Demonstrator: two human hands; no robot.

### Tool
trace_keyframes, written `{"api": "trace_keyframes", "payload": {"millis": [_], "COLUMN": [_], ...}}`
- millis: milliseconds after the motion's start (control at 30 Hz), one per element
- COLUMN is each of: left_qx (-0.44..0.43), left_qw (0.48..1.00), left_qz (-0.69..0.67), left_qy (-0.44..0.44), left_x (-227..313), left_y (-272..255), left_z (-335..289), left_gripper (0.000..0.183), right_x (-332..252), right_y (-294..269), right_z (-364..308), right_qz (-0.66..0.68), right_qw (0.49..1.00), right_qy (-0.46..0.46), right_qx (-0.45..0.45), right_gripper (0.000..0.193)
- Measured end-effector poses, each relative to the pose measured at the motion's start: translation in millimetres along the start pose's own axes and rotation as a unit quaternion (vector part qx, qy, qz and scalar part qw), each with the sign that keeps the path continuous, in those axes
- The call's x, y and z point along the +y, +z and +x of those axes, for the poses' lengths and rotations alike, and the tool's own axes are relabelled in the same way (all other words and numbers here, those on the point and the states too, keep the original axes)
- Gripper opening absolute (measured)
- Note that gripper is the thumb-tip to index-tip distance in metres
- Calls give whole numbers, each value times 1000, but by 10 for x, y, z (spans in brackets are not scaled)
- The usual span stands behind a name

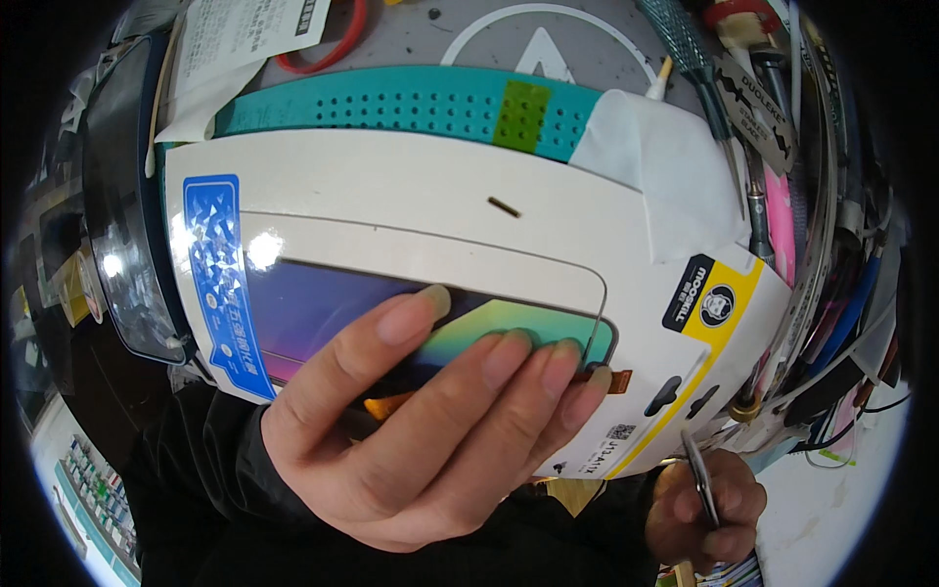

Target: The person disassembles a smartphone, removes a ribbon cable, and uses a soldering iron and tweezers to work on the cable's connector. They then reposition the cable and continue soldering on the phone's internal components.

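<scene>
My left hand (430, 421) reaches in from the lower left. Its fingers are bent over a phone screen (333, 293) with a purple-to-green sheen and hold it against a white card package (391, 176); the thumb is hidden. Bits of orange flex cable (620, 382) stick out by the fingertips and below the first finger. At the lower right, past the package edge, my right hand (709, 509) is closed around slim metal tweezers (700, 479), tips pointing up. A small dark strip (505, 206) lies on the card above the screen.
Behind the package are a teal perforated mat (391, 103), a white wipe (665, 166) and a red band (337, 44). A razor blade (755, 115) and several tools crowd the right edge. A dark glossy panel (132, 215) stands at left.
</scene>
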State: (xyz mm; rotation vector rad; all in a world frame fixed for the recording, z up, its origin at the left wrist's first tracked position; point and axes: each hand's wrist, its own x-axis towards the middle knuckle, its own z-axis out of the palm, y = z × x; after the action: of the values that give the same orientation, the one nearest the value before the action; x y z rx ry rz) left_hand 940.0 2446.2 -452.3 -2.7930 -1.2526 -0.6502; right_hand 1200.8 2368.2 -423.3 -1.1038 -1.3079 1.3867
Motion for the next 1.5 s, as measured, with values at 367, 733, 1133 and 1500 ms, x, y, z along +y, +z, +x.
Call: {"api": "trace_keyframes", "payload": {"millis": [367, 733, 1133, 1500], "left_qx": [12, -6, -61, 78], "left_qw": [1000, 1000, 990, 979], "left_qz": [15, 0, -123, -182], "left_qy": [17, 4, -4, 44], "left_x": [-30, 2, -89, -195], "left_y": [37, 12, -231, -299], "left_z": [-4, -6, 150, 214], "left_gripper": [44, 45, 45, 45], "right_x": [112, 143, 229, -434], "right_y": [129, 65, 188, 686], "right_z": [87, 74, 95, 168], "right_qz": [-287, -301, -132, -355], "right_qw": [945, 935, 955, 891], "right_qy": [-151, -182, -233, -162], "right_qx": [26, 33, 127, 234], "right_gripper": [3, 10, 11, 9]}}
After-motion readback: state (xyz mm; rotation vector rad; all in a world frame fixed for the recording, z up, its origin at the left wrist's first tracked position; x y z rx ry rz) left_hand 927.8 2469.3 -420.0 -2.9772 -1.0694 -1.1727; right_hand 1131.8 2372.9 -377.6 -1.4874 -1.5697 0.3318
